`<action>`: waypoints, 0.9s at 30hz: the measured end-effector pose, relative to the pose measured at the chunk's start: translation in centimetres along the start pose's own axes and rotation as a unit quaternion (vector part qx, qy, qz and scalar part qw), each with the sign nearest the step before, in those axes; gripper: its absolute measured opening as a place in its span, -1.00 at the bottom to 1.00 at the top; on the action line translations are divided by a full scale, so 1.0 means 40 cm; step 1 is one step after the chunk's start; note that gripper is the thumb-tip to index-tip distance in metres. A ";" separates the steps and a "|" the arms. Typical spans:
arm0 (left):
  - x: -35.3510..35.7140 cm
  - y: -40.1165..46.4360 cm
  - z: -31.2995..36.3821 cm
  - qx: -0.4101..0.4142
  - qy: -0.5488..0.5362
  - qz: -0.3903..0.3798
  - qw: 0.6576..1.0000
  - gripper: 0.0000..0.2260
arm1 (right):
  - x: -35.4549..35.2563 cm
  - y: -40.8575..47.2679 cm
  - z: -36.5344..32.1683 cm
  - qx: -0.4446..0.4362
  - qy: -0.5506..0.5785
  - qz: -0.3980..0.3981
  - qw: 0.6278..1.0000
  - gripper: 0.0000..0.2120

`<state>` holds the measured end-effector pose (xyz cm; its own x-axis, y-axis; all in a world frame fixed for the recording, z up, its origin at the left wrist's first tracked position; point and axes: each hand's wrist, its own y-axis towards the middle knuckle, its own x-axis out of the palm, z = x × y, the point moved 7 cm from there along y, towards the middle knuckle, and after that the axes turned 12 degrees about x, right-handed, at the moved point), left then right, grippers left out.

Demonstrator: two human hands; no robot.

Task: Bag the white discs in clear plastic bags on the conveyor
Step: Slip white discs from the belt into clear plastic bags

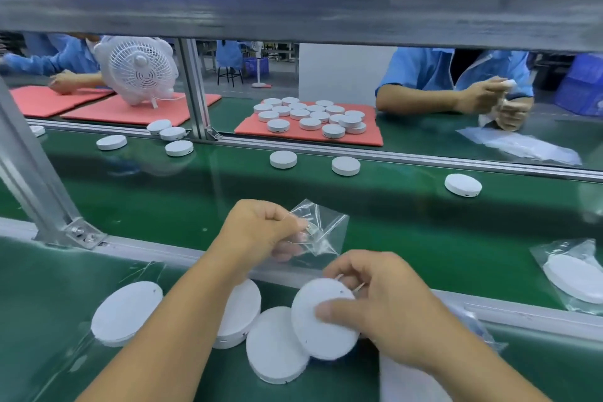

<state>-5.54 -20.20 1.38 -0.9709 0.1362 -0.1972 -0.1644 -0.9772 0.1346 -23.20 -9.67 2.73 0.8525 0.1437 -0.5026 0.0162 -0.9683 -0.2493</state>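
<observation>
Discs lie mostly unbagged: left hand [261,228] pinches an empty clear bag [318,227], right hand [378,307] grips one white disc [318,323]. Bagged disc [577,277] rests at right; loose discs [277,344] wait on the bench [49,274].

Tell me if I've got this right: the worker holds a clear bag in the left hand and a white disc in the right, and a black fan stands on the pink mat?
Nearly. In the head view the fan on the pink mat is white, not black. The left hand does hold the clear bag, and the right hand the white disc.
</observation>
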 end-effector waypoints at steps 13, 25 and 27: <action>0.104 -0.034 0.108 0.096 0.080 -0.164 0.978 -0.89 | -0.250 0.021 0.042 -0.080 0.181 0.256 0.946 -0.73; 0.110 -0.038 0.107 0.100 0.080 -0.158 0.979 -0.87 | -0.264 -0.002 0.015 -0.125 0.167 0.290 0.934 -0.73; 0.109 -0.038 0.108 0.098 0.072 -0.155 0.980 -0.86 | -0.260 0.005 0.023 -0.114 0.155 0.283 0.940 -0.73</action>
<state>-10.28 -17.42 4.52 -0.8368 0.3822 -0.3920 -0.4911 -0.8405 0.2288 -32.53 -11.19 7.13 0.8686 -0.4401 -0.2278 -0.4042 -0.8951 0.1880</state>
